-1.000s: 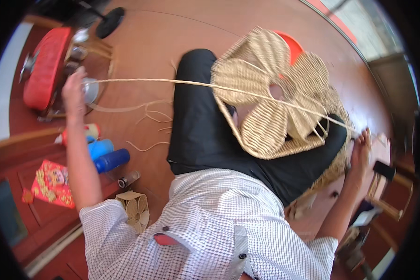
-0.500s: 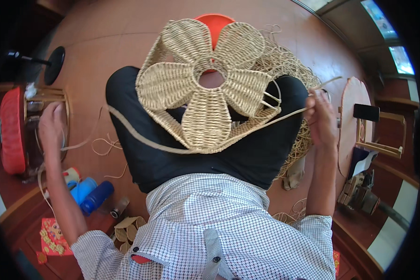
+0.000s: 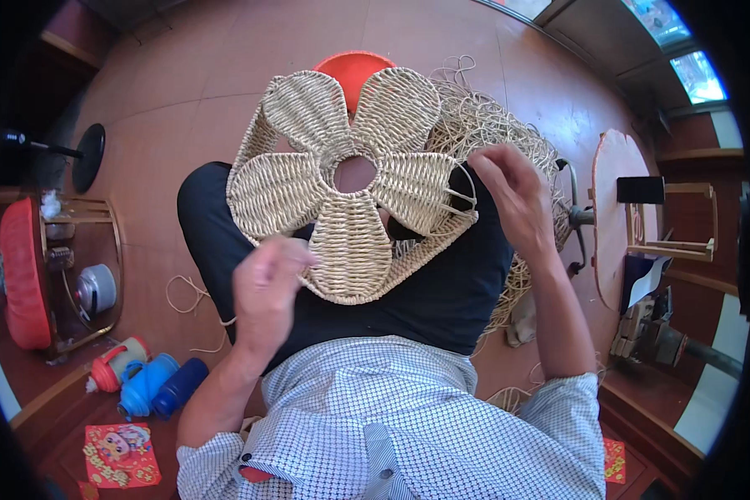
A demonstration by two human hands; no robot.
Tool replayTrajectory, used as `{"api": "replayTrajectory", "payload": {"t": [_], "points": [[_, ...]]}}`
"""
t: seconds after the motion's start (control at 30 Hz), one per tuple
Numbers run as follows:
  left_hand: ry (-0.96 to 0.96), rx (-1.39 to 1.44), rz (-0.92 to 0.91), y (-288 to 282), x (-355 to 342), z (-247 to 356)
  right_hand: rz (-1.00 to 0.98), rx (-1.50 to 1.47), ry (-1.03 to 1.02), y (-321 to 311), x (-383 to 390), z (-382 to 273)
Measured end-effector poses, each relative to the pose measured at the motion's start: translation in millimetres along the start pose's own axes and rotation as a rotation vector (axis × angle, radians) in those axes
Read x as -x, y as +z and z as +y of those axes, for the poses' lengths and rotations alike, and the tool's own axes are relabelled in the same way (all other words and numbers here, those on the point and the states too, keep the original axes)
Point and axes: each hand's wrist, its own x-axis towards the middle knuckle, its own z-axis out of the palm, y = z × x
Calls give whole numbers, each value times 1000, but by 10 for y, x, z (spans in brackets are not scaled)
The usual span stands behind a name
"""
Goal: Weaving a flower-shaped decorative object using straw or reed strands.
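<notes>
A woven, flower-shaped piece of twisted straw-coloured cord (image 3: 350, 250) rests across my lap, with broad petals round an open centre and a woven band along its outer side. My left hand (image 3: 268, 292) is over its lower left edge, beside the lowest petal; its fingers are smeared by motion. A short bit of cord (image 3: 227, 322) shows next to that hand. At the right petal's tip, my right hand (image 3: 517, 196) is closed with fingers bent together, near the bare frame rods (image 3: 465, 190). Whatever its fingertips hold is hidden.
A big heap of loose cord (image 3: 496, 125) lies beyond my right knee, and a red-orange bowl-like thing (image 3: 354, 71) behind the flower. Blue bottles (image 3: 179, 387) lie at lower left near a red-topped stool (image 3: 25, 275). A round wooden board (image 3: 612, 217) stands at the right.
My hands have come inward from wide apart to the flower's edges. The long cord stretched along its lower edge no longer shows there. The flower appears lower and further left in view.
</notes>
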Motion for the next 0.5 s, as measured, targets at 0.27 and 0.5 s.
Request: {"api": "replayTrajectory", "payload": {"t": [0.27, 0.5], "points": [[-385, -9, 141, -264, 141, -442, -473, 357, 12, 211, -672, 171], [-390, -154, 22, -157, 24, -615, -767, 34, 161, 280, -820, 315]]}}
